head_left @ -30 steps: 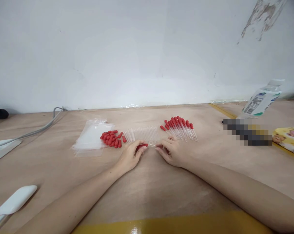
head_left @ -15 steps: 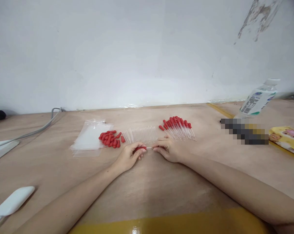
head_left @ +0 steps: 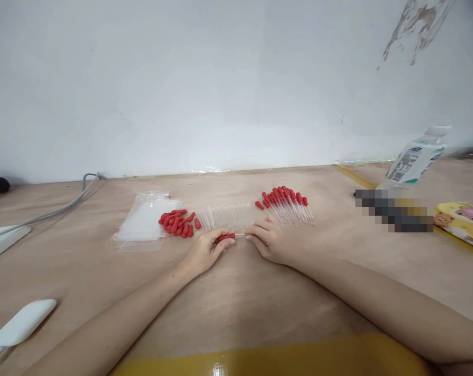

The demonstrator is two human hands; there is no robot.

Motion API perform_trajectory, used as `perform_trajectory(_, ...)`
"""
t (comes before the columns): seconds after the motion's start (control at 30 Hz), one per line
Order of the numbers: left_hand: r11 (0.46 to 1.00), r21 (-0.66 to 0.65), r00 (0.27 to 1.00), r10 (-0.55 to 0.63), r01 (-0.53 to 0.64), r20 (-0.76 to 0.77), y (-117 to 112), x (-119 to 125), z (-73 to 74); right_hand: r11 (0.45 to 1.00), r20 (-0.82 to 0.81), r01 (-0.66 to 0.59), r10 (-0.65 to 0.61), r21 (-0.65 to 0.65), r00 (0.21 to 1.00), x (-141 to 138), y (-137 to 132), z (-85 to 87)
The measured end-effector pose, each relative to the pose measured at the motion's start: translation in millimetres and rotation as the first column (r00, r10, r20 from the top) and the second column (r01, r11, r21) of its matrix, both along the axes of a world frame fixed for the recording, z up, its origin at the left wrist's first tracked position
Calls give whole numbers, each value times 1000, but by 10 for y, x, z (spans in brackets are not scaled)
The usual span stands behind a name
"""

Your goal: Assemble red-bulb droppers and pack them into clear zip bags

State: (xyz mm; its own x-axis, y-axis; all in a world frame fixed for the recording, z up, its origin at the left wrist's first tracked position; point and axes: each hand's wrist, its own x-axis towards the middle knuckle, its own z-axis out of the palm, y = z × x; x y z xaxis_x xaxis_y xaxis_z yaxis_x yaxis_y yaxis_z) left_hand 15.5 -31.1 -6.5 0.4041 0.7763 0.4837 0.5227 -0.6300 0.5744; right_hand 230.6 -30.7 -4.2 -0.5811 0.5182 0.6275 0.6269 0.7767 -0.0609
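At the frame's centre, the left hand [head_left: 207, 248] pinched a red, rubbery-looking bulb [head_left: 226, 237] between thumb and fingers — the right hand [head_left: 269, 241] held a slim, clear tube [head_left: 240, 235] that met the bulb's right end. Just above lay a row of clear, thin tubes [head_left: 226, 215] — loose red bulbs [head_left: 177, 223] left of it, red-bulbed clear droppers [head_left: 286, 199] to its right.

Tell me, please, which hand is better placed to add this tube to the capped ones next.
Probably the right hand, nearer the capped tubes and pinching the clear tube; the left hand, farther off, holds the bulb.
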Motion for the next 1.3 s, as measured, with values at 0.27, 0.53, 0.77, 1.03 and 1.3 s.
perform_trajectory(0.27,997,74,996,-20,26,-85,32,-39,39,995,12,-53,54,-83,998,31,74,-58)
perform_trajectory(0.53,987,-132,996,-91,89,-6,-8,-7,-6,992,49,-120,121,-33,991,-18,30,-16)
perform_trajectory(0.77,977,-178,992,-124,118,-19,-58,11,11,987,62,-145,150,-73,987,-70,43,-93)
perform_trajectory(1.03,995,9,987,-94,96,-130,-15,0,37,981,141,-43,71,-191,988,-93,-20,76)
perform_trajectory(1.3,989,150,995,2,14,-104,-50,-58,-8,931,19,179,-183,-317,983,190,148,299)
